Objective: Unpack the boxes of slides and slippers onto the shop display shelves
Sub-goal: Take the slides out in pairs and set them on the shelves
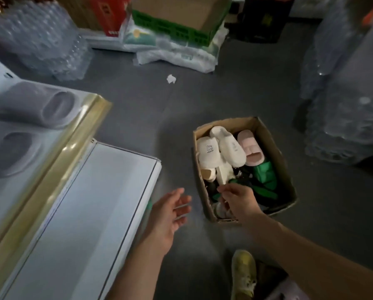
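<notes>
I am looking down at a cardboard box point(245, 169) sitting on the dark floor point(235, 92), at about four o'clock from the middle of my view. It is holding a jumble of footwear: two white slippers point(221, 149) lying on top at the box's ten o'clock corner, a pink slide point(249, 148) just beside them toward one o'clock, and green slides point(264, 174) deeper in toward four o'clock.

My right hand point(237, 202) is reaching into the box at its seven o'clock edge, fingers curled down among the contents. I cannot tell whether they are gripping anything, since the knuckles are hiding the tips. My left hand point(170, 215) is hovering outside the box at nine o'clock from it, fingers spread and relaxed, holding nothing.

The white shelf point(90, 202) is lying bare at eight o'clock in the view, and the tier above it, at ten o'clock, is carrying two grey slides point(29, 126).

The risks I am weighing: the pile is tangled, so pulling one slide from underneath may be dragging its neighbours over the low box wall onto the floor. Reaching blind, I may be lifting a single shoe and splitting a pair. The box is light and standing loose, so a hard tug could be tipping or sliding it unless my left hand is steadying it.
</notes>
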The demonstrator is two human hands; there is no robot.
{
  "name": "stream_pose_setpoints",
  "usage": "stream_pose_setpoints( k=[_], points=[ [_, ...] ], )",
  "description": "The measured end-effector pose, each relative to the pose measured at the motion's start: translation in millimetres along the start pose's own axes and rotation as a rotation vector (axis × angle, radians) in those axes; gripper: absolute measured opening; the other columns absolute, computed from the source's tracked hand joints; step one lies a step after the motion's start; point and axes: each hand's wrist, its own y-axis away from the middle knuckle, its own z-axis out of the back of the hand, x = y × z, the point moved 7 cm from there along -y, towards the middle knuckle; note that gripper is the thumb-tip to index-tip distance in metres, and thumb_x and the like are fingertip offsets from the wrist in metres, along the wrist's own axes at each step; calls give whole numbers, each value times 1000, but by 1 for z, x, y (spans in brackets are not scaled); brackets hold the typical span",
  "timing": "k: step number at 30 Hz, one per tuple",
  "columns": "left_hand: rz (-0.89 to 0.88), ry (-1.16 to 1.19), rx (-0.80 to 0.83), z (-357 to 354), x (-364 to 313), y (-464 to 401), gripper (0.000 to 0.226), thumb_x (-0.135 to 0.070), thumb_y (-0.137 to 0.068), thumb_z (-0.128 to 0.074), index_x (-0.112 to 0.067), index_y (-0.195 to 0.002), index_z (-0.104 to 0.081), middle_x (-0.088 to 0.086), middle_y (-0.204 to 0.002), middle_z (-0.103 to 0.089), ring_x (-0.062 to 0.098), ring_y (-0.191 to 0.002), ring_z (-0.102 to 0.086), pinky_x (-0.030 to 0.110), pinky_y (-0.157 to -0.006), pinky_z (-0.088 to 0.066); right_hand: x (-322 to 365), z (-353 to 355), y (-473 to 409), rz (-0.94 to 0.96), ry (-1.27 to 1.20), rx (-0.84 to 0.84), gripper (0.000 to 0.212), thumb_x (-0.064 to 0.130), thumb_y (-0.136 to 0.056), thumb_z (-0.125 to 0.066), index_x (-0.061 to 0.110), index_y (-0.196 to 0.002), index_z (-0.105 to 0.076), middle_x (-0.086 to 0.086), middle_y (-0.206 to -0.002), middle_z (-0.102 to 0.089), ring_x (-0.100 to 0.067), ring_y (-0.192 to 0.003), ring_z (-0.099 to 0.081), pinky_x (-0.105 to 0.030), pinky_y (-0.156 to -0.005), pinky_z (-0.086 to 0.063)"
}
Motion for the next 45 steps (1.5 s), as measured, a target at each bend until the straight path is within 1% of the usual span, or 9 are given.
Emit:
stream_pose_setpoints(
  k=[6, 9, 16, 32, 36, 38, 40, 42, 45],
  points=[
    [112, -41, 53, -105, 11, -57, 24, -20, -95, -58, -11, -116, -65, 5, -87, -72, 17, -71, -62, 30, -65, -44, -16, 92, -72, -144, 28, -93, 17, 3, -93, -55, -6, -82, -64, -7, -47, -50, -14, -34, -41, -14, -33, -27],
    [150, -40, 51, -132, 16, -84, 25, -22, -95, -58, -9, -116, -65, 6, -89, -73, 18, -73, -62, 31, -68, -44, -25, 118, -103, -192, 109, -100, 23, 11, -92, -58, 0, -73, -64, -16, -61, -55, -20, -46, -42, -18, -41, -28],
    [218, -114, 16, -149, 29, -130, 24, -21, -96, -58, -9, -116, -65, 9, -93, -73, 20, -77, -63, 32, -67, -46, -50, 148, -149, -392, 116, -116, 17, 12, -94, -55, 13, -80, -64, -7, -67, -61, -18, -50, -51, -22, -44, -37],
    [367, -407, 138, -190, 70, -290, 19, -25, -99, -56, -16, -113, -65, 3, -89, -72, 17, -77, -65, 33, -71, -50, -104, 158, -246, -635, -72, -314, 10, 14, -98, -52, 8, -94, -59, -7, -70, -54, -15, -60, -51, -26, -55, -45],
    [400, -501, 149, -190, 92, -314, 15, -24, -100, -54, -18, -108, -64, 3, -90, -71, 18, -81, -65, 33, -71, -50, -144, 157, -257, -575, 77, -281, 19, 6, -94, -54, 7, -110, -64, -11, -85, -60, -21, -73, -57, -32, -64, -52],
    [414, -528, 155, -190, 104, -321, 14, -22, -101, -51, -19, -105, -63, 4, -93, -70, 19, -83, -65, 32, -71, -51, -162, 157, -262, -526, 176, -284, 33, 6, -88, -59, 10, -121, -62, -14, -111, -62, -29, -99, -59, -42, -86, -54],
    [427, -552, 165, -190, 116, -326, 14, -22, -102, -49, -20, -103, -63, 6, -97, -70, 20, -85, -65, 32, -72, -51, -173, 152, -271, -461, 426, -196, 45, 11, -88, -58, 14, -132, -53, -13, -133, -52, -33, -124, -45, -42, -105, -41],
    [444, -570, 170, -190, 126, -330, 15, -22, -102, -49, -20, -105, -63, 7, -101, -70, 21, -87, -65, 33, -73, -52, -178, 141, -278, -394, 740, -89, 49, 20, -91, -54, 17, -139, -44, -10, -142, -41, -32, -133, -30, -42, -107, -33],
    [457, -565, 163, -189, 138, -336, 15, -22, -102, -49, -21, -106, -63, 7, -103, -70, 21, -88, -65, 33, -72, -51, -177, 126, -289, -284, 1079, -41, 48, 31, -92, -52, 23, -138, -42, -5, -141, -40, -29, -133, -28, -45, -105, -31]
  ],
)
